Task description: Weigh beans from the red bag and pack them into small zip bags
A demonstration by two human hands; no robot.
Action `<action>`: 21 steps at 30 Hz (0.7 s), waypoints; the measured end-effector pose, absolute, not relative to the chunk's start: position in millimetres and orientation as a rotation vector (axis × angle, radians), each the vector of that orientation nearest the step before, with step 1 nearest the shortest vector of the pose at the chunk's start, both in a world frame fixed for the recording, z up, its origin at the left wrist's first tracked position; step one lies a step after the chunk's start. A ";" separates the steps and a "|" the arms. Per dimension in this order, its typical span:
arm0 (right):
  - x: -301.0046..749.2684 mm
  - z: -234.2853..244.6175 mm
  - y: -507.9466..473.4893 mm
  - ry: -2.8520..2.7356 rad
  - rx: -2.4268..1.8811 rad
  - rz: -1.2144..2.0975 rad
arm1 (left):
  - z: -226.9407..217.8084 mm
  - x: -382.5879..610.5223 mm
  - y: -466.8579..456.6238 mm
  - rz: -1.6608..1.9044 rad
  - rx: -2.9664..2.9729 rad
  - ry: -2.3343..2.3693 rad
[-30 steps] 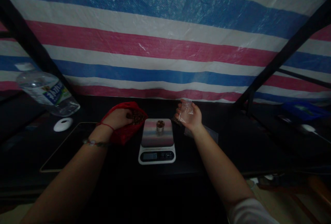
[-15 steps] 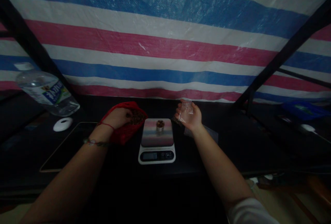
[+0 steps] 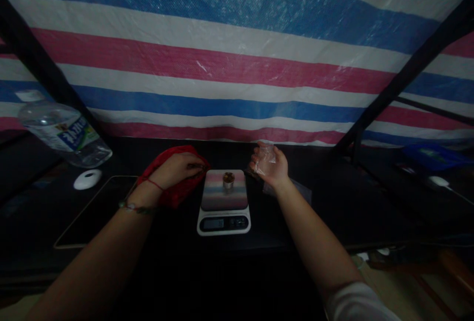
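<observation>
Striped tarp (image 3: 229, 64) behind the scale (image 3: 224, 198) | left of scale: left hand (image 3: 179, 169), fingers bunched over red bag (image 3: 177, 196), can't tell from here if gripping anything | right of scale: right hand (image 3: 276, 169), half-curled, cradling clear pouch (image 3: 265, 160), likely light, limp, slippery; best pinched by its upper edge

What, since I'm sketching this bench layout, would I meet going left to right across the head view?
Plastic bottle, red bag, scale, right hand, blue item.
</observation>
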State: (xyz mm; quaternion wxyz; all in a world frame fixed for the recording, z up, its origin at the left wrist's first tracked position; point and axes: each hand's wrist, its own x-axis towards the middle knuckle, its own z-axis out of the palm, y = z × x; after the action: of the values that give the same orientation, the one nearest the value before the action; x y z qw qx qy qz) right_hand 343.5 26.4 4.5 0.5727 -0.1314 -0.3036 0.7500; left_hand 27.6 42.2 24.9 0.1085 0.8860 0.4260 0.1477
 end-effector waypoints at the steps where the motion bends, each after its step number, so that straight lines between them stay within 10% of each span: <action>1: 343.5 4.3 26.5 -0.714 -0.308 1.759 | 24.3 34.2 38.0 0.453 2.612 1.160; 21: 344.1 2.1 27.4 -0.726 -0.309 1.767 | 12.3 66.5 20.4 0.424 2.485 1.046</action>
State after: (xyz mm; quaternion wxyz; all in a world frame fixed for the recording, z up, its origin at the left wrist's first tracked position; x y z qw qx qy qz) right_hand 344.1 27.4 2.1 0.5675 -0.1315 -0.3090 0.7518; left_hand 66.5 20.4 12.3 0.2048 0.8912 0.3750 0.1521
